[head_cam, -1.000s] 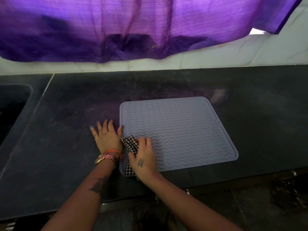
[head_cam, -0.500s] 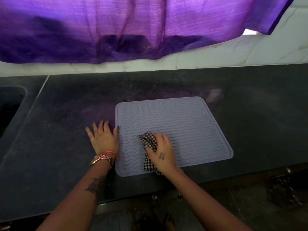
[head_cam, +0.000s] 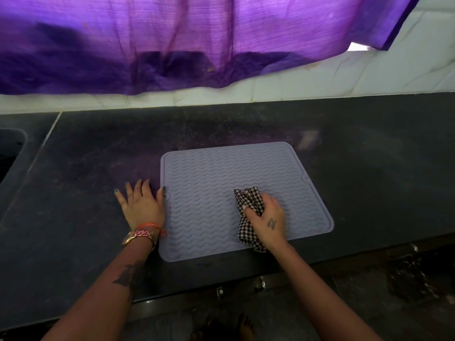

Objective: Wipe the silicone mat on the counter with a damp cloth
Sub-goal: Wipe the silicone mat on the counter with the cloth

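A pale lilac silicone mat with wavy ridges lies flat on the dark stone counter. My right hand grips a bunched black-and-white checked cloth and presses it on the mat's near right part. The cloth's tail trails toward the mat's front edge under my wrist. My left hand lies flat on the counter with fingers spread, and its thumb touches the mat's left rim.
A purple curtain hangs over the white tiled wall behind the counter. A sink recess sits at the far left. The counter's front edge runs just below the mat.
My right hand has slid the cloth to the right across the mat, from its left edge to its right half. The left hand stays in place at the mat's left rim.
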Demonstrator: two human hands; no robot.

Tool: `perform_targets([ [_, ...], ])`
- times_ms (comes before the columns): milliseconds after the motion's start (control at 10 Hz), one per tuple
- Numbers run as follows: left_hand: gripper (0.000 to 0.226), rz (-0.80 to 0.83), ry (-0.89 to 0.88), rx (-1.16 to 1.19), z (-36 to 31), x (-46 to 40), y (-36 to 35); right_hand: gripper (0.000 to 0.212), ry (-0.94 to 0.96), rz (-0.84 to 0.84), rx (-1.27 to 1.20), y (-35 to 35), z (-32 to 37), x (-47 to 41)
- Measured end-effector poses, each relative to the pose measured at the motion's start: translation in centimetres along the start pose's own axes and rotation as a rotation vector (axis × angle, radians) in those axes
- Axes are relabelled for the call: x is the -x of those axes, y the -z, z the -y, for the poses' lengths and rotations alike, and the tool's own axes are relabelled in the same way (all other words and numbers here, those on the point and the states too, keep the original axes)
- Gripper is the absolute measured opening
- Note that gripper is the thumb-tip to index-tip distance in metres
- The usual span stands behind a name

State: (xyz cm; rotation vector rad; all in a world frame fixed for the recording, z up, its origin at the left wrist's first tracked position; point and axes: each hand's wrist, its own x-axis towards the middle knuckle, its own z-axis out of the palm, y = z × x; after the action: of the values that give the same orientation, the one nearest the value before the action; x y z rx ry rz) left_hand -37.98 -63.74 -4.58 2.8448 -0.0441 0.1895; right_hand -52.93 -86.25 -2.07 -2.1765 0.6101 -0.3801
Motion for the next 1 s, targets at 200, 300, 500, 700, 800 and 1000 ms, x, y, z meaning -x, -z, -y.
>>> perform_targets([
  [200, 0.054, -0.009, 0.000, 0.018, -0.2, 0.1, 0.2, 0.041, 0.013, -0.029, 0.011, 1.9, -1.8, -1.0],
  [300, 0.054, -0.007, -0.001, 0.013, -0.3, 0.2, 0.3, 0.042, -0.001, -0.014, 0.036, 2.8, -2.6, -1.4],
  [500, 0.054, -0.009, 0.002, -0.002, -0.3, 0.2, 0.4, 0.043, -0.021, -0.089, 0.063, 5.1, -4.2, -2.3],
  [700, 0.054, -0.019, -0.002, 0.003, -0.4, 0.3, 0.4, 0.042, -0.062, -0.143, 0.098, 7.3, -5.6, -3.0],
  [800, 0.053, -0.029, -0.009, 0.011, -0.4, 0.4, 0.4, 0.042, -0.081, -0.134, 0.114, 8.2, -6.3, -3.2],
  [1000, 0.052, -0.040, -0.008, 0.012, -0.3, 0.3, 0.2, 0.028, -0.120, -0.192, 0.148, 10.1, -7.8, -3.8],
])
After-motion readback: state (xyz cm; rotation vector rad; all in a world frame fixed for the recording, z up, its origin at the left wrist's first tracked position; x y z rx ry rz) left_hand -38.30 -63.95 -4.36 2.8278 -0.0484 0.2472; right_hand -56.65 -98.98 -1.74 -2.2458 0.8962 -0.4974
